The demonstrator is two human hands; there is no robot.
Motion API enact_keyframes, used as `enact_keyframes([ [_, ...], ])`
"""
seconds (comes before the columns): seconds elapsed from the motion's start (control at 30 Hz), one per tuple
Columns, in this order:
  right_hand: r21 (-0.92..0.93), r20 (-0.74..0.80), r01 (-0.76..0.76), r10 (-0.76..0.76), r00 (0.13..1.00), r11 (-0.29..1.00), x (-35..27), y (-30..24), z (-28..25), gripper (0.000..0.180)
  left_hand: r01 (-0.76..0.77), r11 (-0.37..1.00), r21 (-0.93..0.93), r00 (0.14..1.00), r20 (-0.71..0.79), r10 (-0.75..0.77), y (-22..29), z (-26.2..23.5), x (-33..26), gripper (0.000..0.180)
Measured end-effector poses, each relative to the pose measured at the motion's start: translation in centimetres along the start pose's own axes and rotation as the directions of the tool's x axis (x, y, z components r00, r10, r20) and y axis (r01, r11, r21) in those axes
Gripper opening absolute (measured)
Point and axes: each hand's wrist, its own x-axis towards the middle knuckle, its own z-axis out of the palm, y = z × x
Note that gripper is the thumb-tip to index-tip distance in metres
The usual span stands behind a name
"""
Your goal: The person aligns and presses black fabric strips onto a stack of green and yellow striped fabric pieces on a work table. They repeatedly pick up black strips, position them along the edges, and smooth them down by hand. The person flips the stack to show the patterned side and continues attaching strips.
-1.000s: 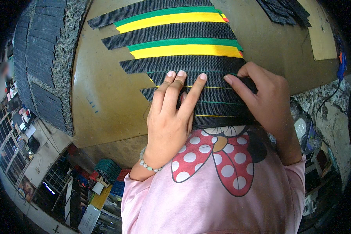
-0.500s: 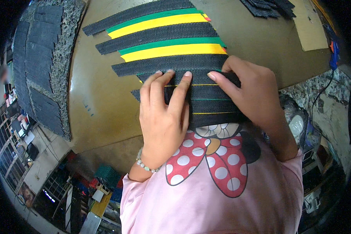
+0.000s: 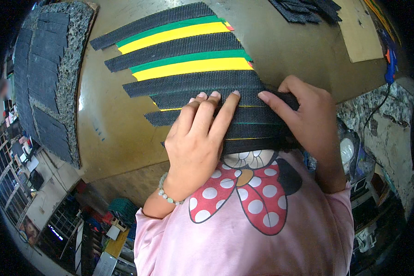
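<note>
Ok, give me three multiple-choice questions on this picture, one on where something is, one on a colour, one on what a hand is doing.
1. Where does the stack of loose black pieces lie?
A. far edge of the brown table
B. under the left hand
C. on the person's lap

2. Which colours run between the black mesh strips?
A. red and white
B. green and yellow
C. blue and orange

3. What is the left hand doing?
A. hanging off the table
B. gripping a tool
C. pressing flat on the strips

Answers: 1 A, the stack sits at the top of the view beyond the strips. 2 B, green and yellow bands show there. 3 C, its fingers lie spread on the mesh beside the right hand.
</note>
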Motion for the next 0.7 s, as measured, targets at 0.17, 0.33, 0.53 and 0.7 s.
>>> enact_keyframes([
  [0.17,-0.027,0.069,-0.035,0.037,0.997,0.999,0.02,-0.01,-0.22,0.036,0.013,1.000,0.029,0.999,0.031,-0.014,0.34,-0.19,0.10,0.047],
  [0.33,-0.051,0.064,-0.013,0.016,0.998,0.999,0.04,0.08,-0.10,0.036,0.021,0.999,0.027,0.999,0.043,-0.022,0.41,-0.32,0.19,0.048],
  [0.53,-0.065,0.012,0.011,-0.010,1.000,0.998,-0.21,0.34,0.20,0.035,0.022,0.999,0.025,1.000,0.020,-0.023,0.40,-0.19,0.10,0.048],
  [0.7,-0.079,-0.035,0.013,-0.016,0.999,0.997,-0.10,0.35,0.57,0.034,0.032,0.999,0.005,0.999,-0.011,-0.032,0.42,0.14,-0.13,0.049],
])
